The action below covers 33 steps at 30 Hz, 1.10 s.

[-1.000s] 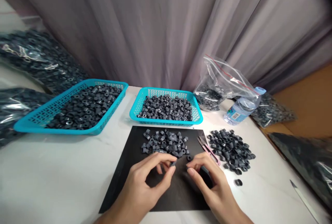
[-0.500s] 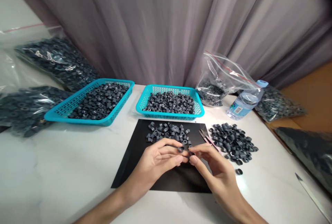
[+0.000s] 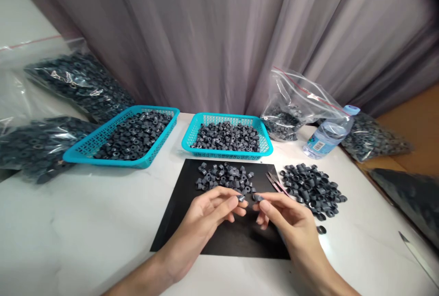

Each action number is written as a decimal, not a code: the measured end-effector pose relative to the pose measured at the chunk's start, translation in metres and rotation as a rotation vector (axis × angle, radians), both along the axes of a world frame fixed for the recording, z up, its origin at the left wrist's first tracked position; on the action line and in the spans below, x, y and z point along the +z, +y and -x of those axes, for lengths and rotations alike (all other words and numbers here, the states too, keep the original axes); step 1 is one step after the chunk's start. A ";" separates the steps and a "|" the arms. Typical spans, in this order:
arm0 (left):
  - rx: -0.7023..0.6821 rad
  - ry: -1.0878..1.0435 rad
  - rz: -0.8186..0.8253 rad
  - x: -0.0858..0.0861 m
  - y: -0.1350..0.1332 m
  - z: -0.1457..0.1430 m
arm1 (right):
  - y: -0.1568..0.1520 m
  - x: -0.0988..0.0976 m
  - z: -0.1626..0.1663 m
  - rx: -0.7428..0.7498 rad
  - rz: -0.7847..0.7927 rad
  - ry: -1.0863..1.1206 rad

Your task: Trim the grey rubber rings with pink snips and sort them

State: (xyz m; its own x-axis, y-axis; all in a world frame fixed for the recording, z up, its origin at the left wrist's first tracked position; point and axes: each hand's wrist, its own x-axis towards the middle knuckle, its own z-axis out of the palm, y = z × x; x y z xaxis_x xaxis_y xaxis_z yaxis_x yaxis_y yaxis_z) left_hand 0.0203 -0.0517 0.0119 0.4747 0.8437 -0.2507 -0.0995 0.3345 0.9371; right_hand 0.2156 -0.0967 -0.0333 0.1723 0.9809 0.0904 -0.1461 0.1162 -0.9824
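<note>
Over the black mat (image 3: 236,241), my left hand (image 3: 212,216) pinches a small dark grey plastic piece (image 3: 241,198) between thumb and forefinger. Facing it, my right hand (image 3: 284,216) pinches another small dark piece (image 3: 258,198), with a narrow gap between the two. Just beyond my fingers, a pile of small grey ring-like pieces (image 3: 224,178) lies on the mat. To the right, on the white table, is a heap of darker hollow caps (image 3: 312,188); one loose cap (image 3: 321,230) sits nearer me. Pink-handled snips (image 3: 277,183) lie between the piles.
Two blue baskets (image 3: 227,154) (image 3: 137,163) of grey pieces stand behind the mat. A water bottle (image 3: 327,136) and a clear zip bag (image 3: 283,120) are at back right. Filled bags (image 3: 85,81) crowd the left. A pointed blade (image 3: 416,255) lies at far right.
My hands have drawn slightly apart, and the left thumb has closed onto its piece, which earlier rested on the fingers. The view has shifted a little.
</note>
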 end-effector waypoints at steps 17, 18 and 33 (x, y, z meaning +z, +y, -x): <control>0.050 -0.181 0.380 -0.005 -0.006 -0.006 | -0.001 -0.005 0.002 -0.003 0.112 0.134; 0.046 -0.178 0.372 -0.005 -0.006 -0.006 | -0.001 -0.005 0.002 -0.002 0.111 0.135; -0.020 -0.184 0.243 -0.009 -0.009 -0.010 | -0.008 0.007 -0.005 -0.091 -0.328 -0.542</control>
State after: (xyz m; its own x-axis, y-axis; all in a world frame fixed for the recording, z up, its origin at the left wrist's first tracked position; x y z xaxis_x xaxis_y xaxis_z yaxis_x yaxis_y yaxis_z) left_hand 0.0300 -0.0603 0.0025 0.5468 0.7594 -0.3525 -0.2514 0.5506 0.7960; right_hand 0.2202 -0.1045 -0.0266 0.0993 0.8710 0.4812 0.3862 0.4119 -0.8253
